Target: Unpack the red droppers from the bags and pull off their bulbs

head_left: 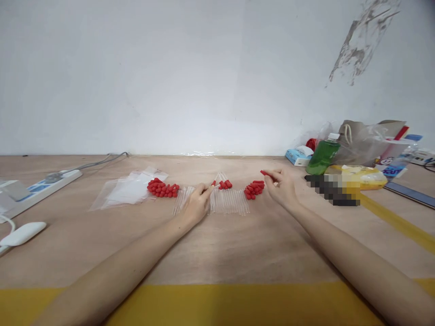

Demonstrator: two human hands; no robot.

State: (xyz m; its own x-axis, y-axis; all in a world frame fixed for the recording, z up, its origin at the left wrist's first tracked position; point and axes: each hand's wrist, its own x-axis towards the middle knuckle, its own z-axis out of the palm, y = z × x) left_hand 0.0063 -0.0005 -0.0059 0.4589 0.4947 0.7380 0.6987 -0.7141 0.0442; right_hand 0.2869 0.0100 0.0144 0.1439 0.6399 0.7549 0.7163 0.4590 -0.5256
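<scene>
My left hand is closed in a pinch on a thin clear tube, whose end pokes out past the fingertips. Between the fingertips of my right hand is a small red rubber bulb, held a little above the table. A row of thin clear tubes lies under and beside my left hand. Just beyond it, several tubes with red bulbs fitted, like droppers, lie with their tubes pointing away. Loose red bulbs form one pile on the left and another pile on the right.
Clear plastic bags lie left of the bulbs. A white power strip and white plug-like item sit farther left. At right stand a tissue pack, green bottle and yellow packet. Yellow tape crosses the front.
</scene>
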